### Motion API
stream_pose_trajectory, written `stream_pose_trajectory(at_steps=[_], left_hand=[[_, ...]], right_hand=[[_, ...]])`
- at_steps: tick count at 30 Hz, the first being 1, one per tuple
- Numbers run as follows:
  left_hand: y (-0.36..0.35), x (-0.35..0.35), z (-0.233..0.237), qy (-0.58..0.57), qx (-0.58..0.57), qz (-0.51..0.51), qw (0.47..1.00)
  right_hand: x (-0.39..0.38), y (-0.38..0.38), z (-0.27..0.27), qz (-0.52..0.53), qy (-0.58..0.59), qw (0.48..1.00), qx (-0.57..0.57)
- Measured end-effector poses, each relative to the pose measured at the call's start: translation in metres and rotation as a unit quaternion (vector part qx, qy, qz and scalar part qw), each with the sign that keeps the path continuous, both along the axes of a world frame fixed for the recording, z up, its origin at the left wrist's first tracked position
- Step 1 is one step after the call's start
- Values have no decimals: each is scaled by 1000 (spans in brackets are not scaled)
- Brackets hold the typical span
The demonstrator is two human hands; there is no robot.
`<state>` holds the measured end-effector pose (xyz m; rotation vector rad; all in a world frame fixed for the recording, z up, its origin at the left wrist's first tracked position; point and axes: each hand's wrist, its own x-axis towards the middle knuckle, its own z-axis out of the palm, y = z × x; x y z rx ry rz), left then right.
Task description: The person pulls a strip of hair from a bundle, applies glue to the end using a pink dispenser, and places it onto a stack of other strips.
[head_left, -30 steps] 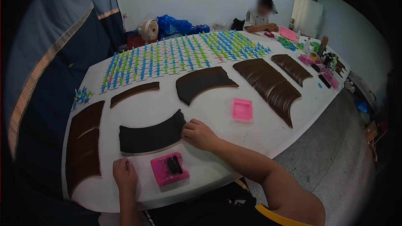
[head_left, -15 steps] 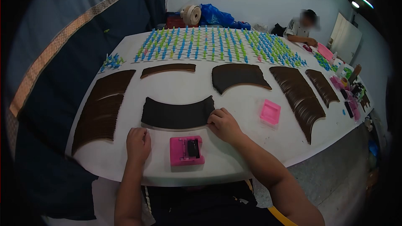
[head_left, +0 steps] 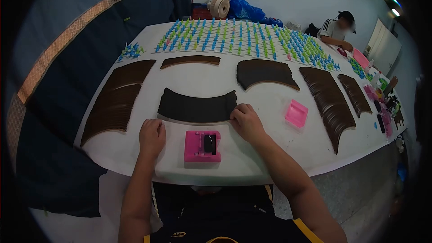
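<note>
A dark curved piece (head_left: 198, 107), its top edge dipping in the middle, lies flat before me. At its right end is my right hand (head_left: 246, 121), thumb and fingers pinched together on the corner. My left hand (head_left: 152, 137) rests on the table just below the piece's left end, with its fingers curled in; whatever they hold, if anything, is hidden. Between my hands, nearer to me, sits a pink holder (head_left: 193, 146) with a glossy black block (head_left: 210, 144) in it.
Ribbed brown pieces lie at left (head_left: 114, 101) and right (head_left: 330, 108). A small brown strip (head_left: 191, 60) and a dark piece (head_left: 267, 74) lie farther back. A pink square tray (head_left: 296, 113) stands right. Blue and green clips (head_left: 234, 38) fill the back. A person (head_left: 335, 33) sits at far right.
The view has tilted, so the table appears higher and a little to the right. Both hands keep about the same places beside the dark curved piece.
</note>
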<state>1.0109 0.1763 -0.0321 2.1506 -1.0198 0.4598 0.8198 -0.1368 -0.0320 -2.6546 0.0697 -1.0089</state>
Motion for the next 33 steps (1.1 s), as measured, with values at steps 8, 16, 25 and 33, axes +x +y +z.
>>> stream_pose_trajectory(at_steps=[8,16,25,33], left_hand=[[-3,0,11,3,-34,-32,999],[-56,-47,93,-90,-8,-205,975],[-53,-49,122,-155,119,-229,954],[-44,-55,142,-238,181,-275,914]], right_hand=[[-1,-1,14,1,7,1000,-29],[0,40,95,104,61,992,33],[-8,51,110,119,110,972,172],[-10,59,91,210,161,956,128]])
